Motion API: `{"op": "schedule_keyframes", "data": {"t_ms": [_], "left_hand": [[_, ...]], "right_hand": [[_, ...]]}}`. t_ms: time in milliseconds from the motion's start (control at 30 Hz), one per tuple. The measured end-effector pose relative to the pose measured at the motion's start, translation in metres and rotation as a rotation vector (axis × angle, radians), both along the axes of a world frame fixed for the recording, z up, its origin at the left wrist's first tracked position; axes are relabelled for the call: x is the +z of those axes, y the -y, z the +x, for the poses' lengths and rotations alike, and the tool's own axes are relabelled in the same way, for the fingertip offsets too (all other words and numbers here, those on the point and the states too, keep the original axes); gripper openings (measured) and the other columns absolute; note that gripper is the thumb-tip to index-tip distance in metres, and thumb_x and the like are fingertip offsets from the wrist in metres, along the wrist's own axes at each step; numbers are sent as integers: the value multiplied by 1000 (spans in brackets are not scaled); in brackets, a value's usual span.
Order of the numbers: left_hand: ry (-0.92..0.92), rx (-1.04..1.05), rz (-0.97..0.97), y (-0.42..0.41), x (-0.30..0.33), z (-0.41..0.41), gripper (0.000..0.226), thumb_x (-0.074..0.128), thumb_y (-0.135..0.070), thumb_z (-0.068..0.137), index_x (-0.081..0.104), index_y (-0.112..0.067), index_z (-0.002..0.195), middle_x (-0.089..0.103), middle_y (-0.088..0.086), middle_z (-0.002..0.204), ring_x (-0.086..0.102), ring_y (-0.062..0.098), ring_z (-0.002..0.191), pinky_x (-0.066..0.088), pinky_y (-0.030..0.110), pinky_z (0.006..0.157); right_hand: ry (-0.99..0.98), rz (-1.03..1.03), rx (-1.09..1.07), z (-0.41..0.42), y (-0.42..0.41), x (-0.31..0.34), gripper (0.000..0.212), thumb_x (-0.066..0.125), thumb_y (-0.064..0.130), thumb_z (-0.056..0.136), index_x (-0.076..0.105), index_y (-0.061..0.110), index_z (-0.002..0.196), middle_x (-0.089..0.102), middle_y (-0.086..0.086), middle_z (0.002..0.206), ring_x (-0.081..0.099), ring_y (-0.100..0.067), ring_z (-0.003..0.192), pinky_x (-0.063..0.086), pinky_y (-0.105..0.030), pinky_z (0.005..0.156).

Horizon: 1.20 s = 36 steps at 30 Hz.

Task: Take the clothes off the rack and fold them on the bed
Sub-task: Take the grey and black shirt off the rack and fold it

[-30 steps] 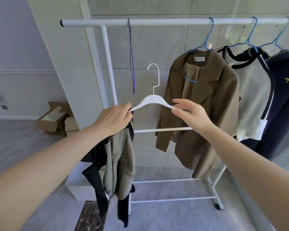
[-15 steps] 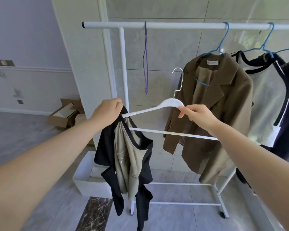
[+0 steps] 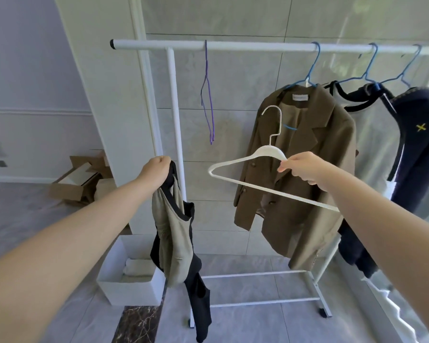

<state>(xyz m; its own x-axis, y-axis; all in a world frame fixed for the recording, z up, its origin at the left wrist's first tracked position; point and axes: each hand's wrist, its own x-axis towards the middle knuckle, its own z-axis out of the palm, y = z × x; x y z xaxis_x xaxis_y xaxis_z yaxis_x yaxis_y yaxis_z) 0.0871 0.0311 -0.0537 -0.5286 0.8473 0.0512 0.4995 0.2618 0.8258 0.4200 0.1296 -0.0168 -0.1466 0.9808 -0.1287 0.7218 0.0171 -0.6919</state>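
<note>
A tiled wall and grey floor are seen behind a white rack (image 3: 233, 45) spanning the upper frame. At lower centre, a khaki-and-black garment (image 3: 176, 233) is held bunched at its top in the closed left hand (image 3: 156, 169), hanging free so it can be carried off. The emptied white hanger (image 3: 265, 169) is pinched at its shoulder by the right hand (image 3: 302, 167), fingers curled around it, apart from the garment and below the bar, presumably for rehanging. A brown jacket (image 3: 302, 164) and a dark garment (image 3: 416, 149) are left hanging at right. No bed is in view.
</note>
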Motion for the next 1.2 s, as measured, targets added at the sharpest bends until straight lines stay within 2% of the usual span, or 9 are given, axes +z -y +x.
{"op": "schedule_keyframes", "data": {"t_ms": [100,300,467,633,833,933,1000,1133,1200], "left_hand": [[81,-25,7,-2,3,4,25,32,-21,98,28,-21,73,25,1,72,25,19,67,18,34,60],[148,-87,9,-5,13,6,25,34,-21,97,32,-19,72,29,1,73,27,21,70,20,34,61],[146,-97,20,-12,15,13,29,33,-20,97,29,-19,68,25,0,69,24,19,63,19,34,58],[168,-68,42,-27,15,25,29,32,-17,97,29,-18,67,26,0,66,24,18,60,18,32,56],[205,-31,47,-51,8,30,21,34,-17,97,35,-17,76,31,3,74,28,18,67,20,33,58],[239,-11,60,-64,5,32,13,34,-17,96,41,-14,84,34,6,80,31,20,72,22,33,60],[252,12,51,-70,2,34,13,35,-20,95,44,-15,87,37,7,82,33,20,75,25,33,64],[254,25,52,-79,0,38,12,36,-21,94,46,-17,88,39,7,84,35,20,78,26,33,69],[253,27,55,-82,1,42,12,36,-20,94,45,-16,88,37,7,83,33,20,76,25,33,65]], "right_hand": [[-98,-22,-14,-17,2,14,25,55,18,101,65,9,122,44,-3,74,30,-13,54,26,-21,45],[-408,-125,-1,-60,2,52,40,36,7,105,45,-2,143,39,-4,72,29,-10,55,26,-14,36],[-611,-48,-27,-90,-1,84,32,35,11,108,47,10,137,51,-4,80,40,-9,62,35,-13,42],[-643,116,-42,-107,-42,106,51,34,-2,102,36,8,153,57,-11,91,46,-11,62,41,-19,51],[-569,93,7,-109,-89,127,40,46,-8,95,48,-11,135,50,-7,74,48,-12,59,43,-21,55],[-671,44,-92,-111,-109,126,24,35,3,103,57,-3,111,50,-7,71,44,-12,55,36,-20,51],[-738,-8,-143,-112,-121,120,28,27,9,105,52,4,92,52,-8,72,43,-12,53,34,-20,48],[-738,-16,-170,-111,-129,111,18,27,5,104,43,6,113,54,-10,73,46,-12,57,38,-20,49],[-785,-42,-154,-107,-135,108,17,27,4,104,42,5,111,54,-10,73,46,-13,57,38,-20,50]]}}
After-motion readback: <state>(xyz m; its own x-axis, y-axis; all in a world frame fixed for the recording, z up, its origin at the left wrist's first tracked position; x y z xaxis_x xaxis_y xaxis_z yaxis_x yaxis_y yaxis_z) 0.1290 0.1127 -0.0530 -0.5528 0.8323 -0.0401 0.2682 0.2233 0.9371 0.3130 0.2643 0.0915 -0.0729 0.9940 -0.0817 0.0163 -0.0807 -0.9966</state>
